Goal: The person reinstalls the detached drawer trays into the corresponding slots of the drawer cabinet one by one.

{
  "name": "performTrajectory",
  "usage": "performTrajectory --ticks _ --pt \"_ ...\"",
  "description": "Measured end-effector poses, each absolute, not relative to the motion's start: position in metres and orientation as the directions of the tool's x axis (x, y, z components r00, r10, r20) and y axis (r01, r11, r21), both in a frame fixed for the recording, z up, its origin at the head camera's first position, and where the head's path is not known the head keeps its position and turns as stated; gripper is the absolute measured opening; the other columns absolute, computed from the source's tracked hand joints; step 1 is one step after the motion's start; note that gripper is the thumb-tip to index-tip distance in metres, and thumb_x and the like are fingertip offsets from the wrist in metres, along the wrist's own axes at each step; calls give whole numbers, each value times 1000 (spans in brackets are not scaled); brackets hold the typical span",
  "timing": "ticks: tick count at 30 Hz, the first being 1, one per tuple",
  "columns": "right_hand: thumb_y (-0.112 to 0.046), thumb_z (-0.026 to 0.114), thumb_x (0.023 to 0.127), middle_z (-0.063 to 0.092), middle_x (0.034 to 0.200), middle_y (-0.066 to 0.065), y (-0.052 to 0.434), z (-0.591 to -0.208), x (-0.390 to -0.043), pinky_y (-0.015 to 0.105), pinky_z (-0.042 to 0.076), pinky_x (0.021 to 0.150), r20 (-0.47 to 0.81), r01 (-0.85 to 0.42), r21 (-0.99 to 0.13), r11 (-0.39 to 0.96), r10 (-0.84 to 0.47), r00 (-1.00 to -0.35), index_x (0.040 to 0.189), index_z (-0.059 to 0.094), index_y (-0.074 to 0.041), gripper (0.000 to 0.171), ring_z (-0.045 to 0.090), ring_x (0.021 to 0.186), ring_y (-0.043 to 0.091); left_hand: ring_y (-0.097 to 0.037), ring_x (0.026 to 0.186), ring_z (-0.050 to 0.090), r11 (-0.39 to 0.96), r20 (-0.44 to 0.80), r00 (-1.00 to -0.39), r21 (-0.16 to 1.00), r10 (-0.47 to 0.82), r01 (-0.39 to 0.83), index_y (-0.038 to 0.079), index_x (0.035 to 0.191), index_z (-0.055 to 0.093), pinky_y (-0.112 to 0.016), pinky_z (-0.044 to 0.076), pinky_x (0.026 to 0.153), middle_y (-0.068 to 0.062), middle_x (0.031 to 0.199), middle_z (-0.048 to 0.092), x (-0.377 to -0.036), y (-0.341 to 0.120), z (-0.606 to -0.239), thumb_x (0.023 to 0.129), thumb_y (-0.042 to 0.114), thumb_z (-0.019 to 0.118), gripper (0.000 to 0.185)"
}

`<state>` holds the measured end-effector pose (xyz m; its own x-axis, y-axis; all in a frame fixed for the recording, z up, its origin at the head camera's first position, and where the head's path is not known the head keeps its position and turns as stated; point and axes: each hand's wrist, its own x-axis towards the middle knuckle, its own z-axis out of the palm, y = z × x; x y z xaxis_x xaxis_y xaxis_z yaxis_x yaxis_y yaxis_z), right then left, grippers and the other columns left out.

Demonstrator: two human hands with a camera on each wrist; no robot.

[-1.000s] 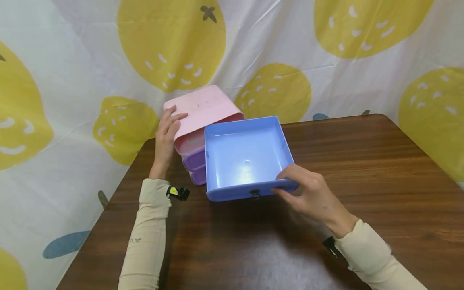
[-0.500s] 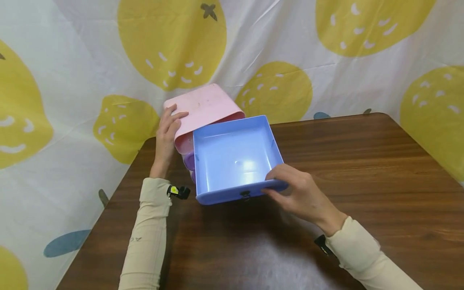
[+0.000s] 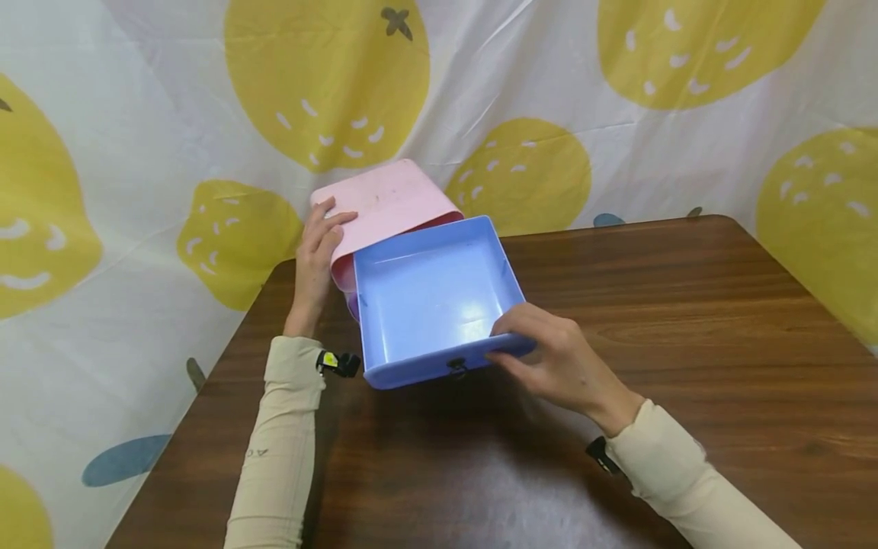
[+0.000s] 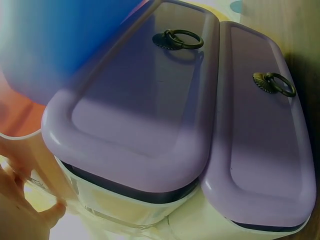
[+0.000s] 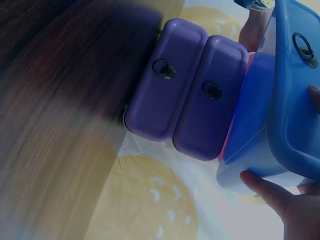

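My right hand [image 3: 559,366] pinches the front panel of a blue drawer [image 3: 428,297] near its right corner, fingers inside and thumb in front. Nothing lies in the drawer, and a ring pull [image 3: 456,366] hangs on its front. Its back edge sits at the opening of a pink drawer case [image 3: 384,200]; how far in it reaches is hidden. My left hand [image 3: 315,248] rests on the case's left corner, fingers over the top. Below the opening, two purple drawers [image 4: 135,115] with ring pulls are shut; the blue drawer mostly covers them in the head view.
The case stands near the far left corner of a dark wooden table [image 3: 686,328]. Behind hangs a white curtain [image 3: 473,69] with yellow lemons, close to the table's back and left edges. Each wrist wears a small black camera [image 3: 338,364].
The blue drawer has moved left with my right hand, coming in front of the pink case's opening and covering more of the purple drawers. My left hand has stayed in place.
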<state>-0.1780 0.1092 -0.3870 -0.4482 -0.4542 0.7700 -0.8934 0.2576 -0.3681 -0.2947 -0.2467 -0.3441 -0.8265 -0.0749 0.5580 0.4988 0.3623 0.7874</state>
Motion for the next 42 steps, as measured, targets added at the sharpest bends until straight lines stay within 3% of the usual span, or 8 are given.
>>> performTrajectory --ticks 22,29,37,42 --pt "-2 87 80 71 105 0 98 -384 -180 14 54 88 762 -893 -397 212 -467 -449 98 70 -11 27 66 99 10 -17 162 19 361 561 -824 787 -83 500 7 133 69 -51 4 134 2 167 39 -295 -249 -346 104 32 52 43" --pt "-2 87 79 72 105 4 96 -384 -185 16 57 79 773 -900 -382 210 -461 -436 98 70 -10 27 68 101 13 -16 162 18 357 555 -828 791 -79 496 8 134 69 -50 4 134 4 168 37 -295 -248 -346 104 32 51 43" --pt "-6 86 81 72 112 5 94 -381 -191 17 52 95 744 -873 -422 244 -457 -488 94 67 -11 23 68 107 14 -16 162 18 354 568 -819 785 -83 508 5 133 69 -49 4 134 1 168 38 -295 -248 -346 104 29 52 41" --pt "-7 86 81 71 118 7 92 -379 -194 18 53 92 744 -868 -425 257 -448 -496 91 65 -10 24 69 110 22 -16 162 19 351 570 -817 784 -83 512 4 133 69 -48 6 134 1 168 39 -296 -247 -347 104 28 52 41"
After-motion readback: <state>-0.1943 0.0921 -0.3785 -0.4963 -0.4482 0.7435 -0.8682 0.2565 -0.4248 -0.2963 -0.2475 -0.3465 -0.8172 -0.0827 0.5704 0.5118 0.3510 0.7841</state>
